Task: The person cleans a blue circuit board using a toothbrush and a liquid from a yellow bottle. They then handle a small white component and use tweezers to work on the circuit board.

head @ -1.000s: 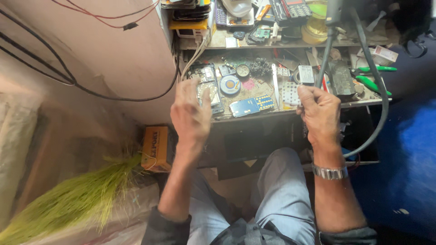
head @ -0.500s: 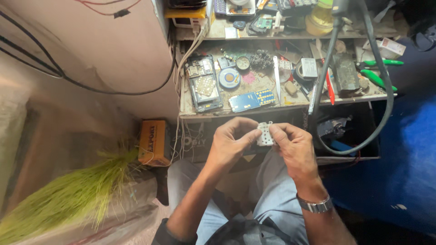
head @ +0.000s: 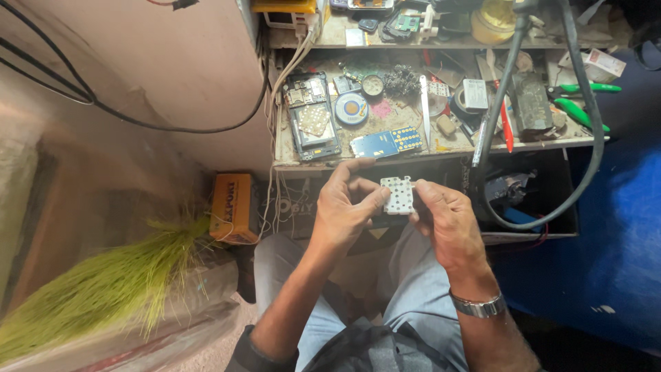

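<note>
Right at the centre of the frame, the left hand (head: 346,207) and the right hand (head: 444,220) both pinch a small white keypad sheet (head: 398,195), held in the air above the person's lap and just below the front edge of the counter (head: 289,155). The left thumb presses on its left edge with the fingers curled behind it, and the right thumb and fingertips close on its right edge, so both hands are clenched on the same piece and neither is free. A metal wristwatch (head: 478,305) sits on the right wrist. On the counter, in the upper middle of the frame, lie an opened phone body (head: 311,117), a round blue-and-white disc (head: 352,108) and a blue circuit board (head: 385,143), all well apart from the hands. Green-handled pliers (head: 578,110) rest at the upper right, and a black cable (head: 585,138) loops down past the counter's right end. An orange box (head: 233,207) stands at the left of the knees, beside a bundle of green bristles (head: 103,282) in the lower left. To handle the sheet well, my judgement is that it should be gripped by its edges only, kept flat and untwisted, and held close over the lap so that it is caught if it slips.
</note>
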